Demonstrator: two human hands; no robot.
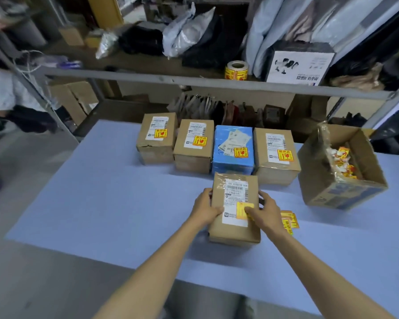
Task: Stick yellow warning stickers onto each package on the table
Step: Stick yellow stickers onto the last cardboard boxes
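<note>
A brown cardboard package (234,229) with a white shipping label lies in the middle of the blue table (101,203). My left hand (204,207) grips its left edge. My right hand (264,209) presses a yellow warning sticker (243,209) onto the label's lower right, its fingers partly covering the sticker. Behind it stands a row of several packages, three brown (157,139) (194,146) (275,153) and one blue (233,149), each bearing a yellow sticker. A small strip of loose yellow stickers (289,221) lies on the table just right of my right hand.
An open cardboard box (341,171) holding sticker scraps stands at the right of the table. A roll of yellow stickers (236,70) sits on the shelf behind, among bags and a white box. More cartons lie under the shelf at the left.
</note>
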